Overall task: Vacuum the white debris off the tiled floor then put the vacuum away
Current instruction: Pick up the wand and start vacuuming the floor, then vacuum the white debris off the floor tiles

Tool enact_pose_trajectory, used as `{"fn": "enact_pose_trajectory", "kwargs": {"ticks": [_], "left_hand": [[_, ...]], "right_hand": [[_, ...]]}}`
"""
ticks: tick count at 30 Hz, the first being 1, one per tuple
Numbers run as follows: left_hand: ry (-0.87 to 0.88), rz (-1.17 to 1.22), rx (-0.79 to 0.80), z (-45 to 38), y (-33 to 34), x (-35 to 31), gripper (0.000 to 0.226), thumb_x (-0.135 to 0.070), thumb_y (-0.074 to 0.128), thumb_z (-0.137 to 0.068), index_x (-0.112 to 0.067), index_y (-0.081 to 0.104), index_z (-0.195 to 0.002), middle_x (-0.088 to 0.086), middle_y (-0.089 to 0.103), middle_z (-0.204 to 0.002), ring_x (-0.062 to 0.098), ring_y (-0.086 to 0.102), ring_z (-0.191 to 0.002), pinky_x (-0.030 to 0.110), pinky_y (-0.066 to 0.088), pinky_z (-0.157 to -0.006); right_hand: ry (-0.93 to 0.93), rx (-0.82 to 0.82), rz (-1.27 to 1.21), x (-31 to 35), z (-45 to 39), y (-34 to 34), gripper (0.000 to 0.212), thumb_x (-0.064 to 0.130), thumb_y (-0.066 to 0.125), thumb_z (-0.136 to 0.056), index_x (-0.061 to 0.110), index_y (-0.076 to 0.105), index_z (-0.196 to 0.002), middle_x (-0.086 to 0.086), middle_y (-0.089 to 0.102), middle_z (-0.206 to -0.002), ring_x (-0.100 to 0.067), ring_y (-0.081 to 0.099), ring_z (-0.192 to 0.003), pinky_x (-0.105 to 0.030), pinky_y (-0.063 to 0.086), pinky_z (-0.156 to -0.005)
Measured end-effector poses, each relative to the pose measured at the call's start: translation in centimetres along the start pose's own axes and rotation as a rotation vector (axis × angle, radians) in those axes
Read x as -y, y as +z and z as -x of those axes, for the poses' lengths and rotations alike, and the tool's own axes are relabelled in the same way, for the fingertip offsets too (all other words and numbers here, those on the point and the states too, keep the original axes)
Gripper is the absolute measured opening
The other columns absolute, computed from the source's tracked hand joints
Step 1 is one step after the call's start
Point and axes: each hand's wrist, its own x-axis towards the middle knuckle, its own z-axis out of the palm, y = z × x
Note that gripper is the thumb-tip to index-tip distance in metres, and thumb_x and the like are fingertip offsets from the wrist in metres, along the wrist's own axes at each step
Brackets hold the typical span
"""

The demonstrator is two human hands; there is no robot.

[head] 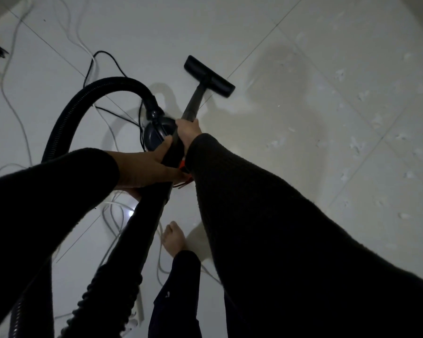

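Both hands grip the vacuum wand [193,103]: the right hand [187,132] higher toward the floor head [209,76], the left hand [144,167] just behind it. The floor head sits flat on the tiled floor [156,32]. White debris [357,145] lies scattered right of the floor head (some well apart). The ribbed hose [83,98] arches left of it, over loose cables [17,113].

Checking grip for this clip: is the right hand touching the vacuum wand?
Touching. The head view shows the right hand with fingers wrapped round the vacuum wand, no gap between them; the left hand grips the same tube lower down.
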Motion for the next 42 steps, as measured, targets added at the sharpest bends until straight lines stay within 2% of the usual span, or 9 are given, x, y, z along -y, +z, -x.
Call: {"fn": "enact_pose_trajectory", "kwargs": {"ticks": [3, 8, 13, 15, 19, 24, 28, 32, 42], "left_hand": [[0.011, -0.02, 0.017, -0.4, -0.1, -0.6, 0.1, -0.033, 0.065, -0.082, -0.049, -0.014, -0.143, 0.006, 0.062, -0.077, 0.02, 0.066, -0.068, 0.025, 0.054, -0.048], [0.055, -0.032, 0.045, -1.2, 0.0, -2.5, 0.098, -0.026, 0.061, -0.087, -0.049, -0.016, -0.142, 0.006, 0.061, -0.069, 0.013, 0.063, -0.051, 0.022, 0.05, -0.043], [0.038, -0.066, 0.065, -3.4, 0.3, -6.1, 0.095, -0.026, 0.062, -0.086, -0.057, -0.01, -0.14, 0.016, 0.064, -0.106, 0.026, 0.068, -0.076, 0.025, 0.055, -0.049], [0.037, -0.082, 0.064, -4.4, 0.3, -7.7, 0.094, -0.027, 0.062, -0.086, -0.058, -0.009, -0.139, 0.012, 0.06, -0.116, 0.027, 0.067, -0.087, 0.028, 0.057, -0.056], [0.083, -0.165, 0.044, -6.6, 0.8, -12.1, 0.091, -0.029, 0.061, -0.087, -0.051, -0.008, -0.142, 0.007, 0.057, -0.119, 0.023, 0.061, -0.095, 0.03, 0.053, -0.077], [0.112, -0.105, 0.088, -9.2, 0.6, -17.8, 0.088, -0.019, 0.06, -0.088, -0.048, -0.001, -0.145, 0.01, 0.065, -0.095, 0.011, 0.064, -0.066, 0.017, 0.053, -0.049], [0.125, -0.236, 0.078, -10.8, 0.5, -21.7, 0.093, -0.031, 0.061, -0.088, -0.047, -0.011, -0.144, -0.004, 0.047, -0.121, 0.006, 0.056, -0.08, 0.01, 0.051, -0.06], [0.13, -0.298, 0.107, -12.3, 0.4, -24.9, 0.106, -0.049, 0.067, -0.074, -0.05, -0.014, -0.143, -0.003, 0.03, -0.152, 0.021, 0.051, -0.117, 0.033, 0.045, -0.095], [0.18, -0.277, 0.106, -16.8, 0.2, -31.3, 0.089, -0.025, 0.054, -0.092, -0.037, -0.016, -0.146, 0.008, 0.035, -0.148, 0.026, 0.054, -0.115, 0.024, 0.044, -0.082]], "right_hand": [[-0.001, -0.011, -0.05, 0.5, 0.1, -0.9, 0.062, 0.021, 0.046, -0.096, 0.019, 0.017, -0.151, -0.019, 0.045, -0.139, -0.031, 0.055, -0.108, -0.042, 0.047, -0.098], [0.004, -0.028, -0.169, 1.5, -0.1, -3.1, 0.06, 0.017, 0.047, -0.097, 0.018, 0.019, -0.15, -0.015, 0.056, -0.115, -0.026, 0.054, -0.09, -0.039, 0.049, -0.091], [-0.05, 0.047, -0.195, 3.8, -1.6, -6.6, 0.062, 0.012, 0.041, -0.1, 0.017, 0.009, -0.152, -0.021, 0.047, -0.13, -0.03, 0.057, -0.094, -0.04, 0.052, -0.088], [0.017, 0.034, -0.262, 5.0, -2.8, -7.6, 0.059, 0.019, 0.042, -0.099, 0.03, 0.014, -0.15, -0.014, 0.053, -0.109, -0.024, 0.059, -0.077, -0.04, 0.057, -0.073], [0.02, -0.025, -0.295, 7.6, -5.4, -10.2, 0.059, 0.021, 0.043, -0.096, 0.035, 0.019, -0.147, -0.011, 0.051, -0.089, -0.03, 0.057, -0.087, -0.049, 0.054, -0.09], [0.0, -0.04, -0.342, 11.4, -7.6, -13.9, 0.061, 0.02, 0.045, -0.091, 0.037, 0.022, -0.145, -0.013, 0.051, -0.105, -0.031, 0.056, -0.095, -0.053, 0.049, -0.096], [0.008, -0.054, -0.37, 13.9, -9.0, -16.5, 0.062, 0.02, 0.045, -0.09, 0.038, 0.021, -0.145, -0.012, 0.053, -0.113, -0.035, 0.059, -0.109, -0.052, 0.05, -0.095], [0.029, -0.062, -0.368, 16.3, -10.4, -19.0, 0.065, 0.02, 0.045, -0.091, 0.039, 0.018, -0.147, -0.014, 0.052, -0.118, -0.035, 0.059, -0.11, -0.053, 0.049, -0.095], [0.007, -0.076, -0.299, 21.7, -14.8, -24.0, 0.064, 0.022, 0.044, -0.092, 0.035, 0.015, -0.148, -0.015, 0.051, -0.122, -0.034, 0.058, -0.107, -0.053, 0.049, -0.095]]}}
